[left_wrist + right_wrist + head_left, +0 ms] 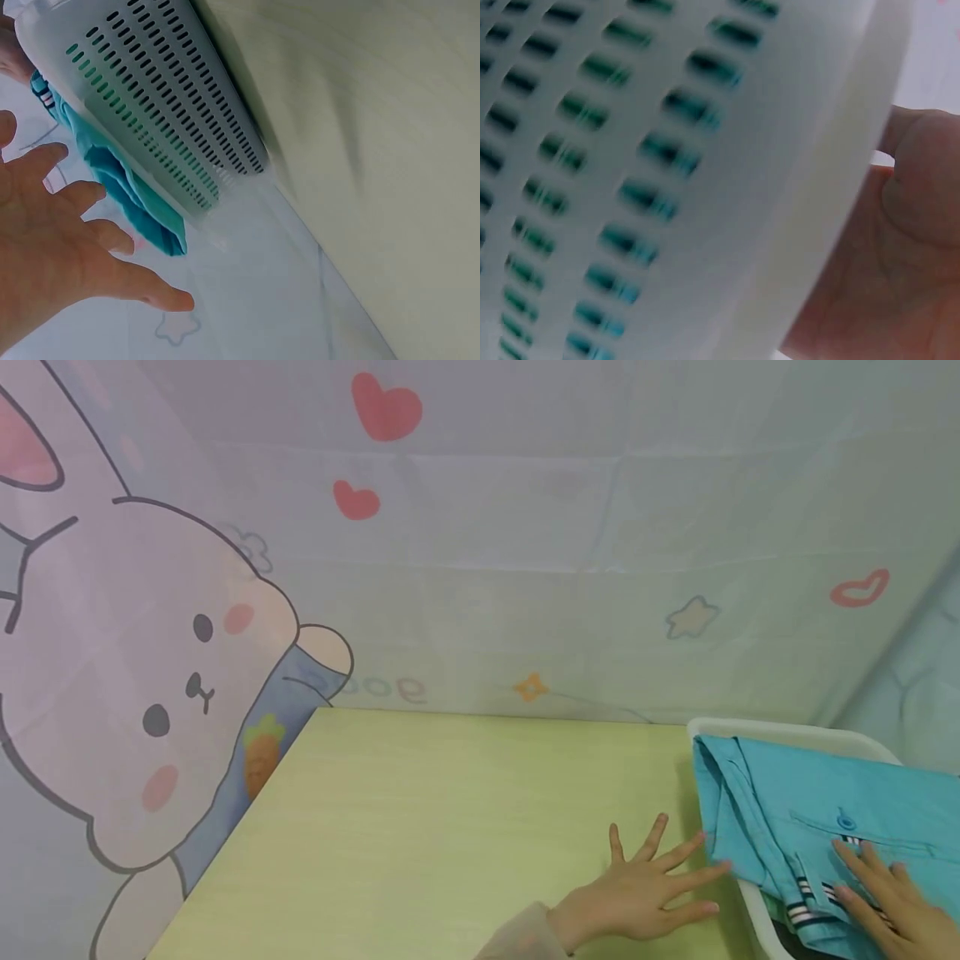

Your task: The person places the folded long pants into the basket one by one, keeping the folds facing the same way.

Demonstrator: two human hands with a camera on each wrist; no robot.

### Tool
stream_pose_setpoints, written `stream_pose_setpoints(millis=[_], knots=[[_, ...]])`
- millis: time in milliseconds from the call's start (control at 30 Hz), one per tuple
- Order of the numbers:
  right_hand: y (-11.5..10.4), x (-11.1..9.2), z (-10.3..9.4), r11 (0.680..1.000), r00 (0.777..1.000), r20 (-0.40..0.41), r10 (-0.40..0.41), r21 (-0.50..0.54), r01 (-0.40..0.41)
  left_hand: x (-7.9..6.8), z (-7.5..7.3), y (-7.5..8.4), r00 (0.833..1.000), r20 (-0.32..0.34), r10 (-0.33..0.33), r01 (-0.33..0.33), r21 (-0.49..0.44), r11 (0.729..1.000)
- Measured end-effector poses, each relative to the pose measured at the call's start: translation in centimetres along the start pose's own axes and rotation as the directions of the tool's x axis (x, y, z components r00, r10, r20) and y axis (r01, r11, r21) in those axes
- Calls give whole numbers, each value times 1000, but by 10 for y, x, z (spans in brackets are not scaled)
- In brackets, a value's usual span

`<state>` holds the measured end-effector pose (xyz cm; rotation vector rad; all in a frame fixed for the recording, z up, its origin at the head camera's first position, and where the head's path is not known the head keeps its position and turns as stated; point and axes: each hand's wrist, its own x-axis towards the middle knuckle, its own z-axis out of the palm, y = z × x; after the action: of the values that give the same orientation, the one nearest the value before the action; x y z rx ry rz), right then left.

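Folded turquoise trousers (787, 793) with a buttoned pocket and striped trim lie on top of a white plastic basket (757, 914). In the head view my right hand (900, 902) rests on the cloth near the striped trim, fingers extended. Beside the basket's left rim, my left hand (645, 889) is spread wide over the table, its fingertips right at the trousers' edge. The left wrist view has the left hand (67, 240) with fingers apart beside the basket's slotted wall (157, 90). Behind the basket rim, the right hand (885, 247) is partly hidden in the right wrist view.
A pale yellow table (450, 827) stretches left of the basket. Behind it hangs a light cloth backdrop (510, 527) printed with a rabbit, hearts and stars. Darker and green cloth shows under the trousers inside the basket.
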<state>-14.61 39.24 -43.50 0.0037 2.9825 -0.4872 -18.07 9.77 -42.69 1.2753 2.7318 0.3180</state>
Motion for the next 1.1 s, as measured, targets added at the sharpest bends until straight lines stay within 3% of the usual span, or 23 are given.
stream_pose_setpoints(millis=[200, 367, 600, 733, 833, 967, 1033, 1100], knots=[[-19, -1, 0, 1000, 999, 40, -19, 18, 19, -8, -1, -10, 999, -36, -19, 17, -47, 999], [-30, -1, 3, 999, 999, 19, -35, 36, 35, -14, -3, -15, 996, -78, -47, 43, -49, 998], [-60, -5, 6, 995, 993, -76, -91, -38, 88, -23, -6, -26, 990, -131, -57, 50, -51, 997], [-81, -9, 5, 994, 990, -125, -66, -90, 55, -28, -11, -34, 982, -173, -73, 61, -68, 996], [-98, -13, 8, 990, 975, -205, -87, -123, 63, -31, -16, -40, 976, -197, -95, 76, -102, 992], [-119, -15, 11, 981, 935, -324, -143, -173, 90, -35, -24, -49, 966, -220, -135, 96, -176, 980], [-128, -15, 12, 982, 935, -335, -120, -176, 63, -36, -27, -54, 962, -233, -145, 97, -205, 974], [-135, -14, 12, 988, 948, -311, -64, -156, 15, -38, -29, -59, 957, -248, -154, 97, -227, 969]])
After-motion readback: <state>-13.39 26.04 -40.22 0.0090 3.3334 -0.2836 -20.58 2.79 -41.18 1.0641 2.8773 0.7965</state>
